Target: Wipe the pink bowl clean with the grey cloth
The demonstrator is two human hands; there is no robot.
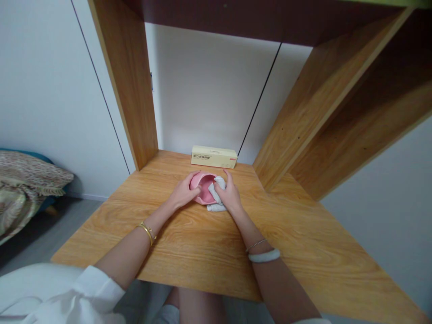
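A small pink bowl (201, 183) rests on the wooden desk (202, 243), near the middle. My left hand (182, 192) grips the bowl's left rim with curled fingers. My right hand (229, 193) is closed on a white cloth (216, 193) and presses it against the bowl's right side. Part of the cloth hangs down onto the desk beside the bowl.
A long cream box (213, 156) with printed text lies at the back of the desk by the white wall. Wooden uprights (128, 81) and a shelf unit (337, 103) flank the desk. A bed with a patterned blanket (23, 180) is at the far left.
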